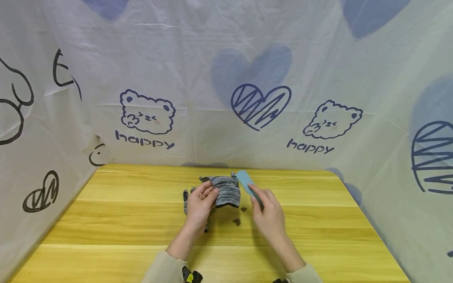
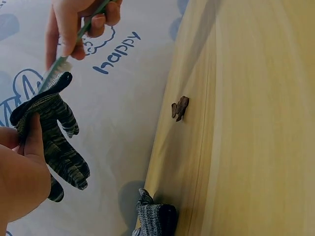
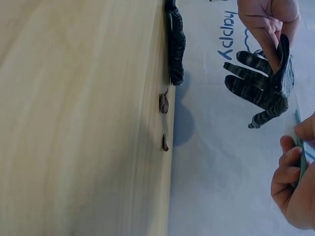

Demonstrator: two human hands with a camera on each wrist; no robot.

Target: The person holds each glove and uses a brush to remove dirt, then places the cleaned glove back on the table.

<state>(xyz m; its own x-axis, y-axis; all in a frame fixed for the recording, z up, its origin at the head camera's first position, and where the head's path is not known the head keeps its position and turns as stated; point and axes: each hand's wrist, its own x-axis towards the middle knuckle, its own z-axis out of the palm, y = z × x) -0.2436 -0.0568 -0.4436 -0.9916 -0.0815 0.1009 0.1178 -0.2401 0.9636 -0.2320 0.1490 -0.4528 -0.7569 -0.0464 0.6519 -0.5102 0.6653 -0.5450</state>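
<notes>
My left hand [image 1: 200,205] pinches a grey-and-black knit glove [image 1: 227,191] between thumb and fingers, holding it up above the table. The glove's dark-edged cuff [image 2: 63,83] faces the brush, and its fingers dangle loose in the left wrist view. In my right hand [image 1: 269,215] is a blue-green brush [image 1: 244,180] with whitish bristles [image 2: 60,70], gripped by its handle. In the left wrist view the brush head overlaps the cuff. A second glove [image 2: 153,219] of the same knit lies on the table, partly hidden behind my left hand in the head view.
Small dark brown clumps [image 1: 236,222] lie on the wooden table [image 1: 318,220], below and between my hands. Behind the table hangs a white sheet [image 1: 198,78] printed with bears and hearts, which continues along both sides.
</notes>
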